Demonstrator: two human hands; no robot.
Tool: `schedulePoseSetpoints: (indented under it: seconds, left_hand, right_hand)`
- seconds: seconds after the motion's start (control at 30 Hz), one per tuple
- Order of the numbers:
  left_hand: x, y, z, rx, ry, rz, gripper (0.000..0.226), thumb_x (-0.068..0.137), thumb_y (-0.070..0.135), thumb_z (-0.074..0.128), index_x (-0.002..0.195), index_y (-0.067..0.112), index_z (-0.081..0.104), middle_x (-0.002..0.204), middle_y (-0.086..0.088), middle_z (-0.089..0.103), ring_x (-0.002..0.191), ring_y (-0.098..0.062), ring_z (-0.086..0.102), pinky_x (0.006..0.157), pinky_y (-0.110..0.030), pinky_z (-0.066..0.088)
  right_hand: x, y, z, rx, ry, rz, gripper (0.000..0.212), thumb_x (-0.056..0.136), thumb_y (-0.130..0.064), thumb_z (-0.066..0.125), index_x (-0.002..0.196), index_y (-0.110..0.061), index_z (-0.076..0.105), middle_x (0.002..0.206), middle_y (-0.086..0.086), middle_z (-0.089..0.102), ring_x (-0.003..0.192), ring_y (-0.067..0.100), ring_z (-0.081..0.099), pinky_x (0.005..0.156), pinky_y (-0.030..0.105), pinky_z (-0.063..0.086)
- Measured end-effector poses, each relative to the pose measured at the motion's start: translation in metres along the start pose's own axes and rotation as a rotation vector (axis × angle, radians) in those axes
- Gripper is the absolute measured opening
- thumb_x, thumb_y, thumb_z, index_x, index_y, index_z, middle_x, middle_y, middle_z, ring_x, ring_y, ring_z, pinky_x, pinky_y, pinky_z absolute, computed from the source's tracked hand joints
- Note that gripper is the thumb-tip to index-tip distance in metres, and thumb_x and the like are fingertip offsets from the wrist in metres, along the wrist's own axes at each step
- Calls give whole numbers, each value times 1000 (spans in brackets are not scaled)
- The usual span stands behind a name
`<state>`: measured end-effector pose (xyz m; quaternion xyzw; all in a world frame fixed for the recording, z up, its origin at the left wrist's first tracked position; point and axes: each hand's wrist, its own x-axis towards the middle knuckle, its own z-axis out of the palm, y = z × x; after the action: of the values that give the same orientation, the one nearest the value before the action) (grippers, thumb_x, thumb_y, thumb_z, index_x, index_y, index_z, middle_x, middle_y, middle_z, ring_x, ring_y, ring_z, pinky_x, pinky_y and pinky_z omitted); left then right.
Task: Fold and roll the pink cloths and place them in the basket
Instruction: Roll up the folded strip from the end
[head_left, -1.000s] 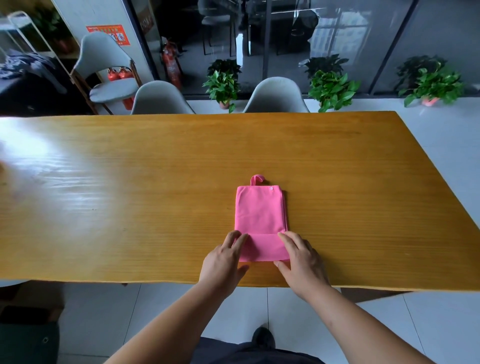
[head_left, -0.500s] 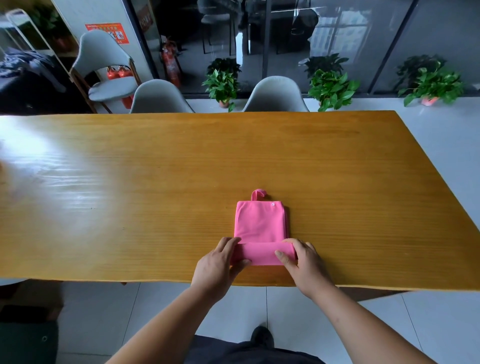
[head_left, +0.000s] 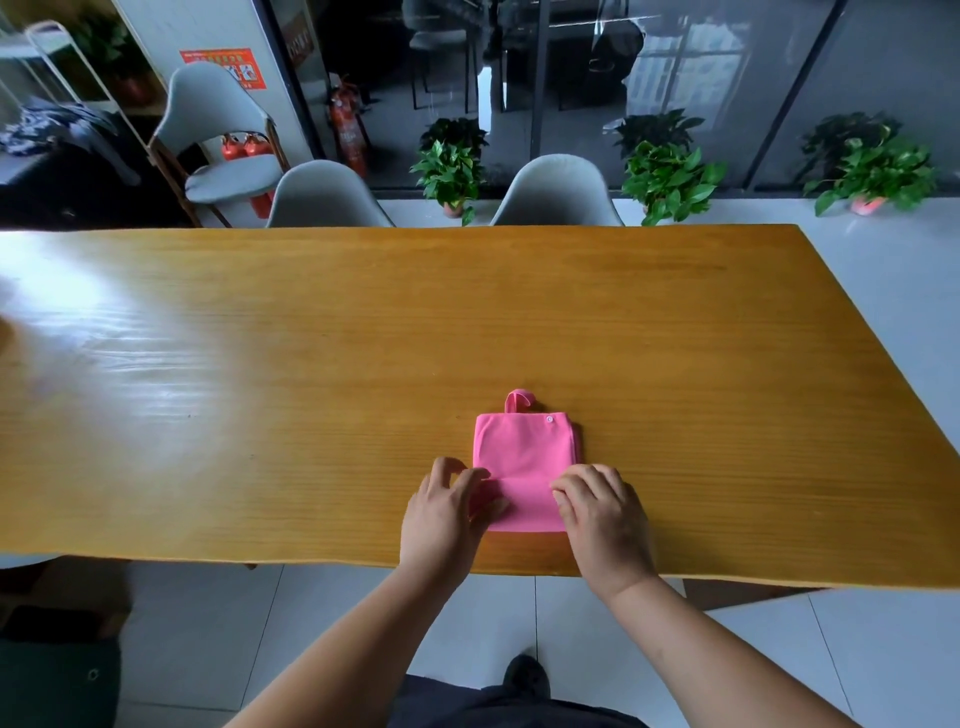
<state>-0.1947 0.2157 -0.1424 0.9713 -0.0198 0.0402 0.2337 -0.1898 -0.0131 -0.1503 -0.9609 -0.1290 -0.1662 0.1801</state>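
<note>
A folded pink cloth (head_left: 524, 449) lies on the wooden table (head_left: 311, 364) close to its near edge. A small hanging loop and a snap button sit at the cloth's far end. The near end is turned up into a low roll. My left hand (head_left: 447, 512) grips the roll's left side with curled fingers and the thumb against the cloth. My right hand (head_left: 602, 512) holds the right side, fingers curled over the top of it. No basket is in view.
Two grey chairs (head_left: 556, 195) stand tucked in at the table's far side, and a third (head_left: 218, 140) stands further back left. Potted plants (head_left: 670, 176) line the glass wall. The table's near edge runs just under my wrists.
My hands turned the cloth's near end over and rolled it away from me. The flat part of the cloth has grown shorter. My fingers went from straight to curled over the roll.
</note>
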Motion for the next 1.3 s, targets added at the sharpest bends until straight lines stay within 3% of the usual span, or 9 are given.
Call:
schedulePoseSetpoints:
  seconds: [0.07, 0.17, 0.33, 0.47, 0.63, 0.77, 0.9, 1.07, 1.3]
  left_hand:
    - [2, 9, -1, 45, 94, 46, 34, 95, 57, 65, 119, 33, 65, 115, 10, 56, 101, -19, 52, 79, -38, 47]
    - [3, 14, -2, 153, 141, 191, 19, 100, 45, 64, 109, 29, 65, 108, 10, 58, 97, -22, 51, 78, -37, 41]
    - [-2, -1, -1, 230, -42, 196, 75, 88, 60, 70, 152, 30, 47, 148, 8, 51, 127, -24, 48, 100, -39, 45]
    - [1, 1, 0, 246, -154, 136, 97, 80, 62, 77, 160, 34, 30, 159, 8, 40, 136, -24, 41, 110, -40, 41]
    - [-8, -5, 4, 234, -183, 160, 90, 86, 61, 73, 159, 32, 27, 159, 10, 38, 139, -22, 38, 113, -38, 38]
    - [-12, -14, 5, 130, -183, 166, 82, 85, 56, 76, 152, 29, 37, 158, 12, 42, 140, -20, 38, 115, -38, 38]
    - [-8, -24, 2, 44, -199, 231, 78, 84, 61, 72, 149, 28, 45, 153, 12, 41, 136, -19, 40, 111, -38, 43]
    - [-10, -27, -3, 33, -219, 191, 80, 90, 82, 50, 151, 32, 42, 140, 16, 50, 124, -14, 45, 104, -37, 44]
    - [-8, -16, -2, -57, -236, 19, 75, 87, 92, 37, 137, 36, 49, 125, 17, 58, 113, -15, 47, 97, -39, 44]
  right_hand:
    - [-5, 1, 1, -48, -11, -16, 26, 103, -35, 55, 114, -20, 75, 120, -5, 70, 119, 22, 59, 96, 41, 50]
    - [-5, 0, -1, -90, -119, 3, 49, 100, -54, 54, 129, -18, 70, 137, -1, 65, 135, 25, 51, 105, 46, 46]
    - [7, 0, -1, -104, -405, 106, 89, 86, -65, 71, 158, -27, 37, 168, -5, 28, 157, 20, 19, 120, 45, 36]
    - [10, 8, 3, -72, -463, 122, 101, 84, -63, 74, 164, -33, 20, 167, -8, 27, 155, 17, 21, 124, 40, 31]
    - [-3, 18, 3, 66, -416, 115, 81, 78, -61, 80, 146, -39, 41, 145, -14, 51, 137, 13, 42, 114, 32, 37]
    - [-5, 23, -1, 161, -395, 122, 77, 73, -65, 82, 140, -38, 53, 138, -18, 52, 133, 8, 41, 110, 36, 43]
    - [-4, 25, -5, 191, -427, 122, 80, 75, -81, 67, 141, -38, 57, 132, -21, 42, 123, 8, 41, 104, 33, 44]
    - [-3, 28, -10, 231, -453, 163, 86, 78, -98, 41, 138, -40, 60, 125, -20, 55, 117, 9, 46, 98, 32, 45]
    - [-3, 21, -7, 167, -347, 235, 67, 86, -90, 41, 124, -39, 63, 121, -16, 57, 112, 14, 48, 90, 37, 49]
